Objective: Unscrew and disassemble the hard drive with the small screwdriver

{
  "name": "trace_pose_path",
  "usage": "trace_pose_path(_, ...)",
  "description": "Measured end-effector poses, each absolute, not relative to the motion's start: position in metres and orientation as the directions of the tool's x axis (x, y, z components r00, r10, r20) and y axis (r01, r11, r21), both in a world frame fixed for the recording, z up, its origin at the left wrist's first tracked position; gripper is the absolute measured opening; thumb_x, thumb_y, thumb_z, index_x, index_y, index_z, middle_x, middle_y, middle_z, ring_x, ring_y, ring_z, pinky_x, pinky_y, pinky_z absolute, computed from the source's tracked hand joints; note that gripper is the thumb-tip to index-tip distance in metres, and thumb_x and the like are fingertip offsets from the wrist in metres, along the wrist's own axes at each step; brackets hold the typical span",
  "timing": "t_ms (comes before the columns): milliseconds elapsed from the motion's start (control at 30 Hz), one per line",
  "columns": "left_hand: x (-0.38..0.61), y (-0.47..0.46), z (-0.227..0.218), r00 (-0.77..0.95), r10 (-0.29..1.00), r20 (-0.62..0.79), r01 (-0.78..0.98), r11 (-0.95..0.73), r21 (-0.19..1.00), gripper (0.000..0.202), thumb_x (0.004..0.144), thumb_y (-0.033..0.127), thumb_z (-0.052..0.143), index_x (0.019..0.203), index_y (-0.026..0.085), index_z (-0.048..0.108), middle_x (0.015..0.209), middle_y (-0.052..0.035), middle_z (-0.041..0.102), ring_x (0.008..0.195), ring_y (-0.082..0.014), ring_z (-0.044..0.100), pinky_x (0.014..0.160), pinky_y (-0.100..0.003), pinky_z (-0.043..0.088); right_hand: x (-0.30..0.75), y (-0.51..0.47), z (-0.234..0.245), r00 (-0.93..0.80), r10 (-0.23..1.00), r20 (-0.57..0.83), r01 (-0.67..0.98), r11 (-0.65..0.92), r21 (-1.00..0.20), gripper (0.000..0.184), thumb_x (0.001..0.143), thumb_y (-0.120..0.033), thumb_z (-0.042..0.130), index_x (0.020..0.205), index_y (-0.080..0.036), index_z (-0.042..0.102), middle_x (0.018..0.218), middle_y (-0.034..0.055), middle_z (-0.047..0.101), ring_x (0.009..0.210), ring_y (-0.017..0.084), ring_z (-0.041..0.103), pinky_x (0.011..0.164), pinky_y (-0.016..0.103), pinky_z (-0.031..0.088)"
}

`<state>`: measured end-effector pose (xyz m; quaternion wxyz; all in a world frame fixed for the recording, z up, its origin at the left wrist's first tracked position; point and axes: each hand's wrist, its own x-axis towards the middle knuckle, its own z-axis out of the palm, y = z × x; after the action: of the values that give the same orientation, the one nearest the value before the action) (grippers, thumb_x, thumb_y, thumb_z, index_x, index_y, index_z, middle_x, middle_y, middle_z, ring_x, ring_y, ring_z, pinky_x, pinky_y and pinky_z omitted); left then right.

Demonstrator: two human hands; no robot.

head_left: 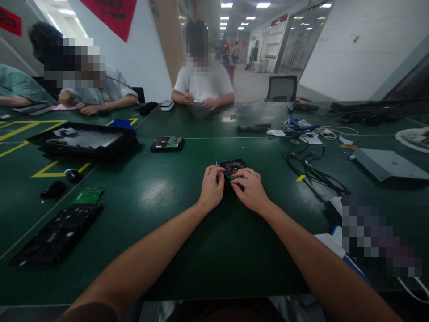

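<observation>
In front of me, at the middle of the table, is a small black electronic device with a green circuit board (pixel 235 165). My left hand (pixel 212 187) is closed on its left edge, the thumb bent toward the fingers. The fingers of my right hand (pixel 252 188) curl over its right side, and thumb and fingertips press near the green board. A thin pale stick-like bit shows above the left fingers, too small to name. My fingers hide much of the device's sides.
A similar black unit with a green board (pixel 167 143) lies beyond, left. Farther left are a black tray (pixel 83 136), a black panel (pixel 58 235) and a green board (pixel 89 196). Black cables (pixel 311 167) and a grey box (pixel 390 163) lie right. Several people sit across the table.
</observation>
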<state>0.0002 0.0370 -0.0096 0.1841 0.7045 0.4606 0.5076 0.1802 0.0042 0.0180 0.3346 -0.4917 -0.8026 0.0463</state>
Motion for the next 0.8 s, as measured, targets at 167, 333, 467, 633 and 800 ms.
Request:
trace_pose_path(167, 0.000, 0.038, -0.010, 0.054, 0.836, 0.546, 0.457, -0.507, 0.731, 0.019, 0.100, 0.017, 0.052, 0.111, 0.022, 0.066, 0.120, -0.0109, 0.059, 0.123, -0.0234, 0.058, 0.111, -0.045, 0.047, 0.184, 0.002, 0.021, -0.292, 0.823, 0.487, 0.747, 0.514, -0.421, 0.016, 0.093, -0.020, 0.060, 0.096, -0.025, 0.075, 0.117, 0.0064, 0.072, 0.122, 0.029, 0.055, 0.105, 0.051, 0.037)
trace_pose_path(333, -0.001, 0.038, -0.010, 0.042, 0.837, 0.546, 0.469, -0.499, 0.729, 0.018, 0.098, 0.015, 0.054, 0.110, 0.021, 0.066, 0.117, -0.0110, 0.058, 0.122, -0.0241, 0.058, 0.109, -0.046, 0.049, 0.194, 0.002, 0.023, -0.224, 0.832, 0.507, 0.765, 0.472, -0.437, 0.018, 0.096, -0.022, 0.056, 0.100, -0.022, 0.073, 0.116, 0.0102, 0.070, 0.120, 0.029, 0.057, 0.103, 0.049, 0.042)
trace_pose_path(467, -0.001, 0.036, -0.008, -0.004, 0.842, 0.539, 0.440, -0.482, 0.757, 0.018, 0.093, 0.013, 0.061, 0.109, 0.020, 0.066, 0.117, -0.0103, 0.057, 0.111, -0.0228, 0.062, 0.103, -0.045, 0.054, 0.208, 0.007, 0.020, -0.109, 0.840, 0.532, 0.779, 0.404, -0.479, 0.021, 0.096, -0.025, 0.055, 0.110, -0.021, 0.071, 0.120, 0.0121, 0.066, 0.118, 0.029, 0.057, 0.103, 0.047, 0.046)
trace_pose_path(633, -0.002, 0.036, -0.008, -0.041, 0.829, 0.557, 0.384, -0.502, 0.775, 0.023, 0.089, 0.006, 0.060, 0.107, 0.019, 0.064, 0.120, -0.0103, 0.054, 0.101, -0.0188, 0.065, 0.096, -0.041, 0.059, 0.229, 0.011, 0.017, -0.087, 0.864, 0.497, 0.783, 0.367, -0.501, 0.025, 0.097, -0.032, 0.059, 0.117, -0.022, 0.070, 0.125, 0.0126, 0.060, 0.122, 0.029, 0.057, 0.108, 0.048, 0.047)
trace_pose_path(800, -0.005, 0.039, -0.010, -0.032, 0.829, 0.559, 0.476, -0.479, 0.737, 0.020, 0.092, 0.008, 0.057, 0.103, 0.022, 0.066, 0.111, -0.0095, 0.061, 0.119, -0.0246, 0.059, 0.107, -0.048, 0.050, 0.241, 0.009, 0.020, -0.225, 0.899, 0.375, 0.744, 0.407, -0.531, 0.029, 0.092, -0.039, 0.070, 0.118, -0.026, 0.072, 0.138, 0.0118, 0.054, 0.131, 0.030, 0.054, 0.111, 0.051, 0.046)
